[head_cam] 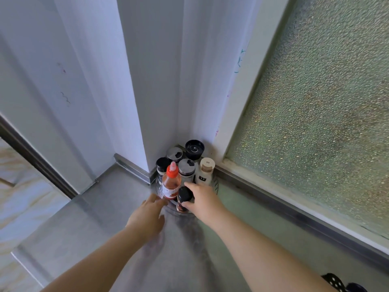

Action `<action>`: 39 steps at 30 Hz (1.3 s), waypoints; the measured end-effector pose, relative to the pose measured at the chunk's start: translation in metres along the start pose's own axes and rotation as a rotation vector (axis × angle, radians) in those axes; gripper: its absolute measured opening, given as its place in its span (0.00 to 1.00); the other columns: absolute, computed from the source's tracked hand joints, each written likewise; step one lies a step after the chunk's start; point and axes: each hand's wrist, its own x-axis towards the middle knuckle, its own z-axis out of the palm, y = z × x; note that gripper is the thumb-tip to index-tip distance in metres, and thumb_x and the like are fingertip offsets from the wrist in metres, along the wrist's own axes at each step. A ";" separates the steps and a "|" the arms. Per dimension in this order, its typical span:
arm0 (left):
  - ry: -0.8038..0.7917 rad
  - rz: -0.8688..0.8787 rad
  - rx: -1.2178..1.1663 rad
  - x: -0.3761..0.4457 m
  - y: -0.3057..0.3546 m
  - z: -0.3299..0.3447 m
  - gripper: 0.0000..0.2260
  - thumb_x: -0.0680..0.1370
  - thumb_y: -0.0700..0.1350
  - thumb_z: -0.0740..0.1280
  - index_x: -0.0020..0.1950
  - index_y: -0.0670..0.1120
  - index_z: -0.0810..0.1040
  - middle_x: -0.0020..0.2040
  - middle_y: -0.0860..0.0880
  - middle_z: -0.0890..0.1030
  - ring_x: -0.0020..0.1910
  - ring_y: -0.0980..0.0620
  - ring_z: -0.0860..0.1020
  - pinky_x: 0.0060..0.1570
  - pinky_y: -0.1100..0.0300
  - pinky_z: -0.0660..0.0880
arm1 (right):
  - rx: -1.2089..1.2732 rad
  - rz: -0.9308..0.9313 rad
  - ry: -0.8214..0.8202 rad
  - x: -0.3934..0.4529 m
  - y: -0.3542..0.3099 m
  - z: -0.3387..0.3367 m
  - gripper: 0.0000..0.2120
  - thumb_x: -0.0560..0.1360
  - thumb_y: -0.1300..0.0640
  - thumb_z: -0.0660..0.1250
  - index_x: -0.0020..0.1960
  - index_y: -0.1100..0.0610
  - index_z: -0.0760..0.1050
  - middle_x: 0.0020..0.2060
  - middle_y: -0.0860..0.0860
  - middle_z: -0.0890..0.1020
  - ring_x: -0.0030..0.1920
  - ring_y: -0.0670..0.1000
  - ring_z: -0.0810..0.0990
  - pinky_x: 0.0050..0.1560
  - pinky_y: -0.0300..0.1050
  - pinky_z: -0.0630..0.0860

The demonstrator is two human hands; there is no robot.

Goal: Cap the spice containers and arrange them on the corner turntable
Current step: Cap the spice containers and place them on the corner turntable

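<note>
A clear round turntable (215, 184) stands in the corner of a steel counter, crowded with capped containers. Nearest me is a dark spice bottle with a black cap (183, 198); my right hand (203, 200) holds it, thumb and fingers round its top. To its left stands a red sauce bottle with an orange nozzle (171, 183). My left hand (147, 216) reaches toward the foot of that bottle with fingers extended, fingertips at the turntable's rim. Behind stand two silver-lidded jars (186, 167), a small black-capped jar (162, 165), a large black-lidded jar (194, 149) and a white bottle with a beige cap (205, 170).
The steel counter (117, 218) stretches toward me and to the left, ending at an edge on the left. White walls meet behind the turntable. A frosted window (315, 114) with a metal sill runs along the right.
</note>
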 end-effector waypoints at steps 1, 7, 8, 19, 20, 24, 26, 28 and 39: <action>0.002 0.007 -0.001 -0.001 0.000 -0.001 0.19 0.77 0.43 0.60 0.68 0.53 0.66 0.68 0.50 0.66 0.65 0.49 0.70 0.58 0.56 0.75 | 0.004 0.009 -0.019 -0.001 0.001 0.001 0.29 0.72 0.54 0.69 0.71 0.54 0.65 0.63 0.58 0.75 0.64 0.58 0.73 0.63 0.51 0.71; 0.304 0.205 -0.088 -0.013 0.024 -0.016 0.13 0.76 0.46 0.58 0.59 0.49 0.75 0.56 0.50 0.79 0.48 0.47 0.81 0.41 0.55 0.79 | 0.016 0.015 -0.009 -0.030 0.019 -0.024 0.36 0.72 0.52 0.69 0.75 0.51 0.55 0.70 0.55 0.67 0.69 0.55 0.67 0.67 0.49 0.66; 0.359 0.294 -0.103 -0.017 0.035 -0.020 0.13 0.75 0.47 0.57 0.54 0.48 0.77 0.49 0.50 0.82 0.40 0.47 0.82 0.34 0.56 0.79 | 0.008 0.006 0.017 -0.042 0.026 -0.033 0.35 0.72 0.52 0.69 0.75 0.51 0.56 0.70 0.54 0.68 0.68 0.54 0.68 0.67 0.49 0.67; -0.026 0.711 -0.194 -0.032 0.212 0.049 0.24 0.71 0.58 0.59 0.64 0.48 0.71 0.59 0.50 0.76 0.56 0.51 0.76 0.55 0.60 0.74 | -0.108 0.313 0.162 -0.199 0.148 -0.108 0.28 0.75 0.51 0.66 0.72 0.52 0.62 0.67 0.52 0.70 0.68 0.53 0.67 0.66 0.45 0.63; -0.086 0.715 -0.179 -0.036 0.226 0.061 0.23 0.73 0.56 0.62 0.66 0.49 0.68 0.61 0.51 0.75 0.59 0.52 0.74 0.58 0.61 0.71 | -0.132 0.339 0.156 -0.215 0.159 -0.109 0.28 0.75 0.51 0.65 0.73 0.53 0.61 0.67 0.53 0.69 0.68 0.53 0.65 0.67 0.45 0.62; -0.318 0.590 -0.217 -0.048 0.271 0.106 0.28 0.72 0.49 0.70 0.68 0.51 0.63 0.66 0.52 0.71 0.64 0.53 0.70 0.63 0.60 0.67 | -0.115 0.501 0.217 -0.268 0.202 -0.101 0.32 0.75 0.48 0.64 0.74 0.54 0.57 0.70 0.53 0.66 0.70 0.54 0.64 0.69 0.46 0.61; -0.380 0.513 -0.256 -0.049 0.285 0.126 0.32 0.69 0.48 0.72 0.69 0.51 0.61 0.68 0.51 0.70 0.65 0.52 0.69 0.63 0.59 0.67 | -0.015 0.619 0.220 -0.287 0.216 -0.093 0.34 0.75 0.46 0.64 0.75 0.56 0.54 0.71 0.55 0.65 0.70 0.55 0.63 0.69 0.46 0.60; -0.419 0.459 -0.279 -0.048 0.296 0.140 0.34 0.67 0.46 0.73 0.69 0.49 0.61 0.68 0.50 0.70 0.66 0.50 0.69 0.62 0.59 0.67 | 0.076 0.665 0.186 -0.300 0.226 -0.085 0.34 0.75 0.45 0.63 0.74 0.58 0.55 0.71 0.56 0.66 0.70 0.55 0.65 0.67 0.45 0.61; -0.358 0.465 -0.586 -0.067 0.327 0.135 0.17 0.70 0.40 0.72 0.52 0.58 0.73 0.49 0.59 0.79 0.46 0.69 0.75 0.48 0.71 0.68 | 0.364 0.493 0.411 -0.326 0.216 -0.088 0.18 0.76 0.49 0.63 0.63 0.54 0.71 0.57 0.48 0.78 0.58 0.45 0.77 0.60 0.38 0.71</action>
